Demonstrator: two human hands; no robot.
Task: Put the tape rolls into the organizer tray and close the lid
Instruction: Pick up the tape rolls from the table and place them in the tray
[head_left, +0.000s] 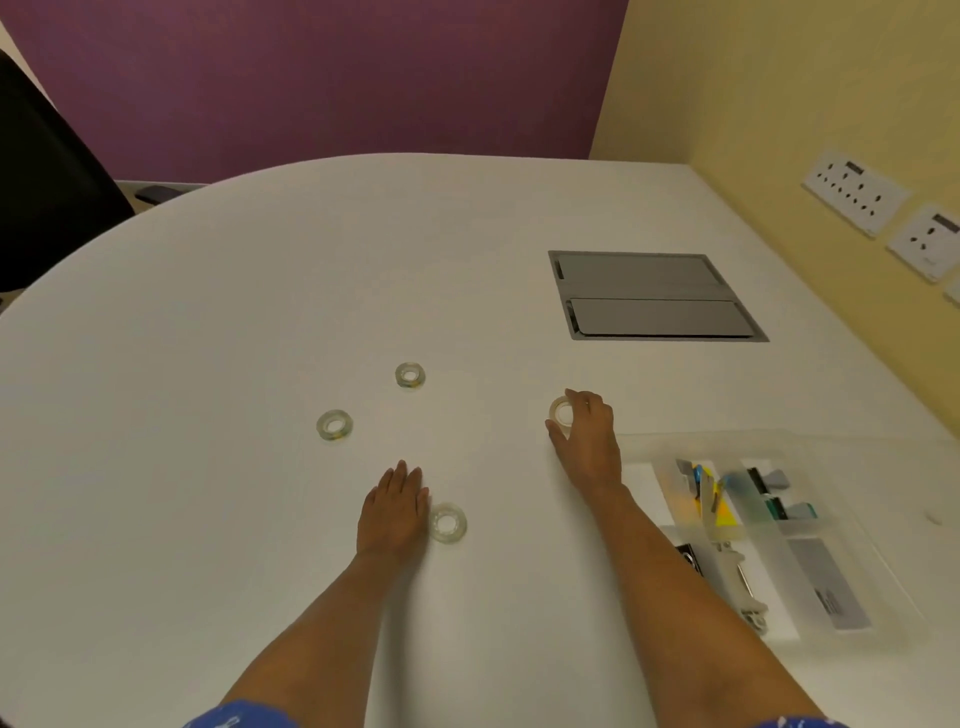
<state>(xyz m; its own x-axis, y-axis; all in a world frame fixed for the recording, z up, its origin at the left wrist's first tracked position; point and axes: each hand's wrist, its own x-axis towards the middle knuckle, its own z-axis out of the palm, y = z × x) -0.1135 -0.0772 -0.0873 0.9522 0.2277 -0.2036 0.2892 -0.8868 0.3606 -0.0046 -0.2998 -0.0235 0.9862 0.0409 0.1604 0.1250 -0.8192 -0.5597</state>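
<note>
Several clear tape rolls lie on the white table. My right hand (587, 441) has its fingers and thumb closed around one tape roll (561, 411) at the table's middle right. My left hand (394, 512) rests flat on the table, fingers together, holding nothing; another tape roll (448, 523) lies just right of it, at its edge. Two more rolls lie farther out: one (334, 424) to the left and one (410, 375) beyond. The translucent organizer tray (644, 488) sits at the right, its lid open, with clips and small stationery in its compartments.
A grey cable hatch (654, 296) is set into the table behind the tray. A yellow wall with power sockets (854, 197) runs along the right. A black chair (47, 197) stands at the far left beyond the table's curved edge.
</note>
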